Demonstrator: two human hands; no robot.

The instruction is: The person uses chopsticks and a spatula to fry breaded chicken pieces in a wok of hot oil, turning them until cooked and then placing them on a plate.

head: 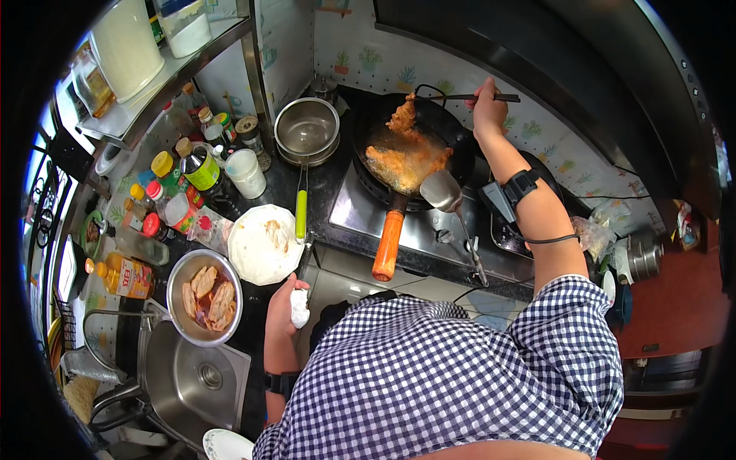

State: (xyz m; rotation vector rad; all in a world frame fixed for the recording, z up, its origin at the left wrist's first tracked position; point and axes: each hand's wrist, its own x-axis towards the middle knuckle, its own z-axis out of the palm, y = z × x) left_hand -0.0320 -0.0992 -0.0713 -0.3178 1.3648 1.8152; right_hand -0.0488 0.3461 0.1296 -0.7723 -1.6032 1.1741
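Note:
My right hand (490, 112) holds dark chopsticks (460, 97) above the wok (460, 132), and their tips grip a golden fried piece of food (402, 117), raised at the wok's far side. More battered pieces (391, 164) lie in bubbling oil below. The wok's orange wooden handle (388, 244) points towards me. A metal spatula (441, 191) rests at the wok's near right rim. My left hand (282, 305) is shut on a crumpled white tissue (299, 309), near a white plate (266, 244) with floury residue. Raw meat pieces (221, 305) lie in a steel bowl (204, 340) at the left.
A steel sink (190, 397) lies at lower left. A strainer with a green handle (301, 215) rests on a pot left of the stove (351, 207). Seasoning bottles (201, 167) crowd the counter under a metal shelf (190, 60). The dark range hood (517, 63) hangs above.

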